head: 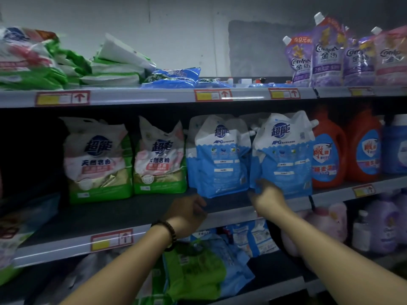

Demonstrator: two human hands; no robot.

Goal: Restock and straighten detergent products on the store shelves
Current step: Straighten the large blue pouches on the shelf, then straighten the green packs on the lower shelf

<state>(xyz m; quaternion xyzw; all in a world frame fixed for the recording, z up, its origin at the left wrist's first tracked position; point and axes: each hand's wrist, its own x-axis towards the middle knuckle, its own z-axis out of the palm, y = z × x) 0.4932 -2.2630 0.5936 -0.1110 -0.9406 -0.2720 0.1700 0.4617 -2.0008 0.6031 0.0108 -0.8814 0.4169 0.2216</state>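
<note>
I've got my right hand (267,195) pinching the bottom corner of the right blue pouch (284,155), which stands upright on the middle shelf (141,208) touching the left blue pouch (218,157). My left hand (187,213) sits at the shelf edge below that second pouch, fingers curled under, and I can't tell whether it grips anything. Red jugs (328,150) stand just right.
</note>
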